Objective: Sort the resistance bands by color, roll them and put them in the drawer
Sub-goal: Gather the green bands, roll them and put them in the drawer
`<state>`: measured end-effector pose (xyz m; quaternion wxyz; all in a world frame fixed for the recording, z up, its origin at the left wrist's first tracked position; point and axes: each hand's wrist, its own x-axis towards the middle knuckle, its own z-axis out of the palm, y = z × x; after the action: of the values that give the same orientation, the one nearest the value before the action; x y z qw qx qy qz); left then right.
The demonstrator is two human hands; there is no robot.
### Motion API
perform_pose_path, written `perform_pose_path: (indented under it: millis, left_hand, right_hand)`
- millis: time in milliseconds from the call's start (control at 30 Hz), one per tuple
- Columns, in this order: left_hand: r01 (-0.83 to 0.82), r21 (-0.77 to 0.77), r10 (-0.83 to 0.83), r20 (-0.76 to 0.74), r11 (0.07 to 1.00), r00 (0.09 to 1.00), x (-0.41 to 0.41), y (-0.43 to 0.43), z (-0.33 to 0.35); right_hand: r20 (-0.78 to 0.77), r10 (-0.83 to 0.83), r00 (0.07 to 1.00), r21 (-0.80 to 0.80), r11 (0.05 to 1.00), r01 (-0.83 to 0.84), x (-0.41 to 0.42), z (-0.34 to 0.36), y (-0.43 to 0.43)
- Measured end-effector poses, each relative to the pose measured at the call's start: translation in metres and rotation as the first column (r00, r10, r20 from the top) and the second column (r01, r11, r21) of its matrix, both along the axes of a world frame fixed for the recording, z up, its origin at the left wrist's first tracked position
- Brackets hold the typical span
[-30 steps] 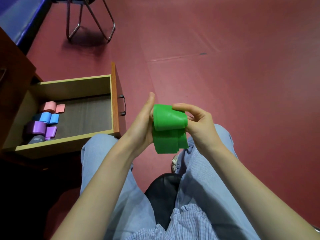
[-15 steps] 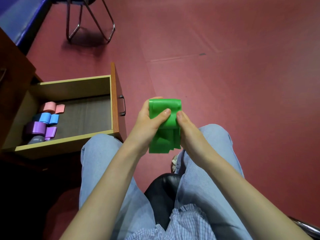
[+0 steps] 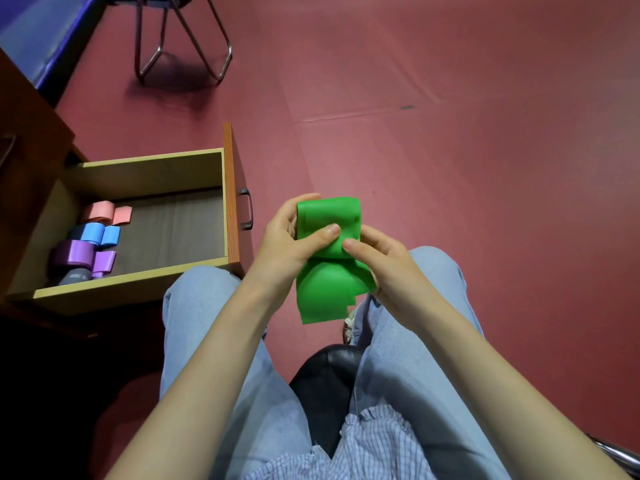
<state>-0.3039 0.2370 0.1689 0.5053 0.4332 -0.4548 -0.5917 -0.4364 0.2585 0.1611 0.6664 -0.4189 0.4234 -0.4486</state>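
over the lap (image 3: 221,341), left hand (image 3: 287,245) and right hand (image 3: 389,268) still pinch the green band (image 3: 323,292).

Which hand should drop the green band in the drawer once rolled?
Left, probably. The left hand grips the green band on the side nearer the open drawer; the right hand would have to cross the body.

One wide-angle view looks from the person's head, facing forward and steeply down. The left hand (image 3: 284,247) and right hand (image 3: 389,271), with the bright green flat elastic band (image 3: 325,292), lie near the lens at centre. Pale blue denim-clad legs (image 3: 214,341) fill the near edge. The open light wooden drawer (image 3: 138,289) sits left. The dark red floor (image 3: 450,168) stretches far, up to bent chrome tube chair legs (image 3: 188,36).
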Motion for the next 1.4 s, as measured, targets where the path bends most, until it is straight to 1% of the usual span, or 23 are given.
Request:
perform_pose_path:
  millis: [100, 167, 233, 300, 367, 433, 500, 567, 733, 800, 867, 933, 1000, 1033, 1133, 1267, 1400]
  left_hand:
    - [0.080, 0.071, -0.078, -0.034, 0.994, 0.996, 0.003, 0.002, 0.000]
    - [0.158, 0.114, -0.148, -0.090, 0.981, 0.985, 0.005, 0.003, 0.001]
    - [0.176, 0.166, -0.155, -0.130, 0.970, 0.979, 0.006, 0.003, 0.003]
    - [0.142, 0.194, -0.131, -0.068, 0.971, 0.989, 0.005, 0.002, 0.002]
    - [0.109, 0.200, -0.119, 0.039, 0.974, 0.992, 0.004, 0.002, 0.001]
    - [0.120, 0.275, -0.140, 0.056, 0.954, 0.989, 0.007, 0.001, -0.003]
    - [0.163, 0.352, -0.199, 0.068, 0.922, 0.978, 0.010, 0.002, -0.004]
    - [0.189, 0.354, -0.234, 0.088, 0.916, 0.968, 0.010, 0.004, -0.003]
    - [0.102, 0.280, -0.141, 0.123, 0.955, 0.982, 0.010, 0.005, -0.006]
    - [0.044, 0.269, -0.083, 0.132, 0.962, 0.988, 0.010, 0.005, -0.009]
    - [-0.012, 0.251, -0.016, 0.108, 0.968, 0.994, 0.010, 0.005, -0.014]
    - [-0.071, 0.245, 0.053, 0.081, 0.967, 0.995, 0.012, 0.004, -0.018]
    - [-0.111, 0.236, 0.099, 0.063, 0.965, 0.993, 0.014, 0.003, -0.021]
    - [-0.122, 0.228, 0.111, 0.058, 0.966, 0.992, 0.016, 0.002, -0.022]
    - [-0.132, 0.194, 0.123, 0.056, 0.972, 0.991, 0.020, -0.002, -0.026]
    - [-0.155, 0.167, 0.150, 0.040, 0.974, 0.988, 0.034, -0.010, -0.033]
    - [-0.199, 0.181, 0.200, 0.013, 0.963, 0.980, 0.047, -0.018, -0.040]
  right_hand:
    - [-0.006, -0.019, 1.000, 0.010, 1.000, 0.020, -0.002, -0.001, 0.000]
    - [-0.003, -0.033, 0.999, 0.005, 0.999, 0.033, -0.002, -0.002, 0.000]
    - [0.025, -0.032, 0.999, 0.002, 0.999, 0.032, -0.002, -0.001, 0.000]
    - [0.037, -0.020, 0.999, -0.007, 1.000, 0.020, -0.002, 0.000, 0.000]
    - [0.039, -0.017, 0.999, -0.013, 1.000, 0.017, -0.001, 0.001, 0.001]
    - [0.066, -0.049, 0.997, -0.008, 0.999, 0.049, 0.001, 0.001, 0.001]
    - [0.101, -0.081, 0.992, 0.007, 0.997, 0.081, 0.001, 0.002, -0.001]
    - [0.132, -0.074, 0.988, 0.016, 0.997, 0.073, 0.002, 0.002, -0.003]
    - [0.219, -0.074, 0.973, 0.027, 0.997, 0.070, 0.003, -0.001, -0.006]
    - [0.212, -0.109, 0.971, 0.018, 0.994, 0.108, 0.005, -0.004, -0.007]
    - [0.193, -0.150, 0.970, 0.059, 0.988, 0.141, 0.007, -0.012, -0.008]
    - [0.168, -0.122, 0.978, 0.135, 0.986, 0.100, 0.012, -0.020, -0.008]
    - [0.113, -0.042, 0.993, 0.151, 0.988, 0.025, 0.018, -0.025, -0.006]
    - [0.069, -0.026, 0.997, 0.140, 0.990, 0.016, 0.023, -0.026, -0.006]
    - [-0.041, -0.080, 0.996, 0.104, 0.991, 0.084, 0.032, -0.027, -0.014]
    - [-0.076, -0.073, 0.994, 0.122, 0.989, 0.082, 0.047, -0.025, -0.025]
    - [-0.131, -0.042, 0.991, 0.135, 0.989, 0.060, 0.063, -0.027, -0.037]
